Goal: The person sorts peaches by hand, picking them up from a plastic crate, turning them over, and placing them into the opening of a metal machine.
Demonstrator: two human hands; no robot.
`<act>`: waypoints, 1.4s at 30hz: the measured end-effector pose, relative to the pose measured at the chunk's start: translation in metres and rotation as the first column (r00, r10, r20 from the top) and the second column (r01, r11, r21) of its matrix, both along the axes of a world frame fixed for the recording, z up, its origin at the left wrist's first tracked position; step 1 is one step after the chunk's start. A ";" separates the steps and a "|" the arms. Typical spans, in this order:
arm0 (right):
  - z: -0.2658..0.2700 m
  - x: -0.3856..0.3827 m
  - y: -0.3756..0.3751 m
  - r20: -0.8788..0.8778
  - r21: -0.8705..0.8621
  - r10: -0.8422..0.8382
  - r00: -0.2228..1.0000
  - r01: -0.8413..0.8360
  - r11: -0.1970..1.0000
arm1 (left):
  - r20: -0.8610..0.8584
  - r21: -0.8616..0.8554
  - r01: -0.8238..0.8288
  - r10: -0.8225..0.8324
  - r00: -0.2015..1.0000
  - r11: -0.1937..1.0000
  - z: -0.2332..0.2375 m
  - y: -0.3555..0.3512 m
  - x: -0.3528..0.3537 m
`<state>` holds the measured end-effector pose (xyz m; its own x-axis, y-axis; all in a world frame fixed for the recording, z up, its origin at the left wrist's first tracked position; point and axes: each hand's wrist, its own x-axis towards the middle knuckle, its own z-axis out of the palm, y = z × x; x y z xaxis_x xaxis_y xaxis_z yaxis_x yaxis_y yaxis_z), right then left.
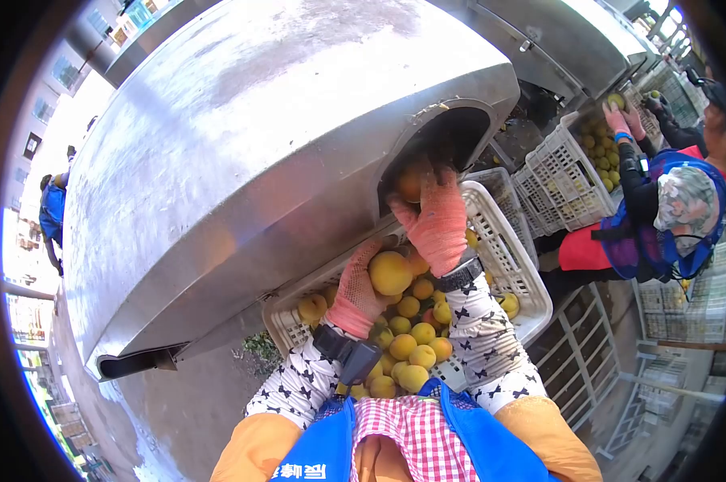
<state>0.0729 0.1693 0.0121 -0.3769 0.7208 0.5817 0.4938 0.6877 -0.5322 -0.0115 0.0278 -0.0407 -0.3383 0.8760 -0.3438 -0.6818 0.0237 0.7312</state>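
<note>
My left hand [360, 287], in a pink knit glove, holds a yellow peach [390, 273] above a white plastic crate [515, 269]. The crate contains several yellow and orange peaches [403, 347]. At the round opening [467, 132] in the metal machine, my right hand [437, 215], also in a pink glove, has its fingers around an orange fruit [410, 185]. The fingertips of that hand are partly in shadow inside the opening.
The large metal machine [242, 120] fills the upper left. At the right, a co-worker in a blue vest [660, 209] reaches over another crate [560, 189] of fruit. A metal rack [580, 353] stands lower right. Another person [53, 209] is at far left.
</note>
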 end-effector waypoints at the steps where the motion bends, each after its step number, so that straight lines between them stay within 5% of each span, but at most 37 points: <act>1: -0.001 0.000 -0.005 0.032 0.027 0.022 0.999 -0.023 0.999 | 0.004 -0.006 0.000 0.000 1.000 1.000 -0.004 -0.007 0.000; 3: -0.001 0.000 -0.003 -0.008 0.059 0.025 1.000 -0.024 0.998 | -0.169 -0.046 -0.015 0.007 0.986 0.999 -0.009 -0.019 0.001; 7: -0.012 -0.022 0.013 0.064 0.054 -0.046 0.997 0.043 0.998 | -0.177 -0.008 -0.008 0.006 0.984 1.000 -0.018 -0.025 0.006; 9: -0.002 -0.020 0.015 0.083 0.146 -0.062 0.995 0.049 0.988 | 0.386 0.160 -0.137 0.065 0.920 0.978 -0.021 -0.018 0.003; 10: 0.022 -0.005 0.005 -0.093 -0.089 0.081 0.992 -0.089 0.992 | 0.641 0.191 -0.133 -0.021 0.768 0.973 -0.014 -0.018 -0.001; 11: 0.042 0.008 -0.002 -0.296 -0.274 0.182 0.938 -0.265 0.924 | 0.635 0.201 -0.137 -0.023 0.773 0.970 -0.008 -0.016 -0.002; 14: 0.040 0.053 -0.036 -0.102 -0.400 0.300 0.948 -0.315 0.860 | 0.661 0.237 -0.198 -0.009 0.750 0.951 -0.007 -0.014 0.006; 15: 0.037 0.061 -0.043 -0.010 -0.476 0.400 0.917 -0.356 0.804 | -0.072 0.184 -0.022 0.036 0.997 0.983 -0.005 -0.010 0.007; 16: 0.034 0.065 -0.048 -0.010 -0.477 0.397 0.918 -0.354 0.805 | -0.762 0.017 0.068 -0.030 0.646 0.998 -0.002 -0.007 0.008; 17: 0.032 0.068 -0.050 -0.082 -0.518 0.406 0.910 -0.387 0.763 | -0.763 0.019 0.069 -0.031 0.646 0.997 0.001 -0.007 0.005; 19: 0.033 0.070 -0.053 -0.156 -0.556 0.403 0.902 -0.417 0.719 | -0.908 0.161 0.183 0.073 0.412 0.970 0.020 -0.009 -0.002; 21: 0.038 0.067 -0.053 0.268 -0.334 0.537 0.800 -0.446 0.830 | -0.931 0.110 0.250 0.011 0.364 0.962 0.033 -0.007 -0.006; 23: 0.039 0.073 -0.049 0.248 -0.346 0.532 0.810 -0.439 0.829 | -0.949 0.072 0.311 -0.031 0.315 0.948 0.050 -0.004 0.000; 24: 0.037 0.075 -0.050 0.151 -0.414 0.430 0.890 -0.338 0.845 | -0.413 0.212 0.239 -0.135 0.901 0.948 0.060 0.002 0.008; 25: 0.035 0.076 -0.050 0.061 -0.490 0.306 0.950 -0.239 0.838 | 0.387 0.255 0.099 -0.196 0.901 0.962 0.066 0.006 0.013; 26: 0.034 0.076 -0.048 0.037 -0.448 0.302 0.953 -0.254 0.857 | 0.388 0.259 0.097 -0.195 0.901 0.961 0.067 0.005 0.014; 27: 0.035 0.075 -0.047 0.040 -0.445 0.304 0.952 -0.256 0.858 | -0.072 0.304 0.150 -0.135 0.988 0.941 0.067 0.004 0.014; 28: 0.036 0.075 -0.047 0.035 -0.379 0.304 0.952 -0.268 0.886 | -0.512 0.313 0.217 -0.028 0.858 0.925 0.068 0.004 0.014; 29: 0.039 0.075 -0.046 0.031 -0.310 0.303 0.953 -0.279 0.909 | -0.511 0.316 0.215 -0.026 0.859 0.924 0.070 0.007 0.014; 31: 0.040 0.066 -0.037 0.023 -0.258 0.308 0.951 -0.292 0.921 | 0.131 0.215 0.112 -0.142 0.981 0.970 0.074 0.016 0.015; 35: 0.000 0.014 0.002 -0.016 -0.067 0.092 0.996 -0.093 0.993 | 0.164 0.126 0.043 -0.063 0.985 0.991 -0.002 0.005 0.008; 37: -0.022 -0.013 0.014 0.115 0.015 -0.110 0.987 0.109 0.994 | -0.083 -0.201 0.121 -0.140 0.987 0.972 -0.035 -0.014 0.007; 38: -0.021 -0.032 0.022 0.157 -0.048 -0.119 0.980 0.128 0.991 | -0.063 -0.230 0.117 -0.135 0.989 0.966 -0.070 -0.022 0.004; 40: -0.006 -0.040 0.027 0.173 -0.078 -0.069 0.982 0.084 0.993 | -0.605 -0.447 0.102 -0.384 0.698 0.889 -0.136 -0.042 0.000; 41: 0.011 -0.033 0.036 0.130 -0.011 -0.010 0.992 0.012 1.000 | -0.592 -0.454 0.103 -0.386 0.708 0.885 -0.136 -0.043 -0.003; 42: 0.027 -0.021 0.032 0.145 -0.023 -0.002 0.989 0.006 1.000 | -0.770 -0.488 0.130 -0.496 0.402 0.863 -0.132 -0.046 -0.004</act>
<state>0.0516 0.2015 0.0392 -0.4533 0.7353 0.5038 0.5698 0.6737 -0.4706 -0.0158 -0.0179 -0.1726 -0.3333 0.8910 -0.3084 0.3920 0.4284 0.8141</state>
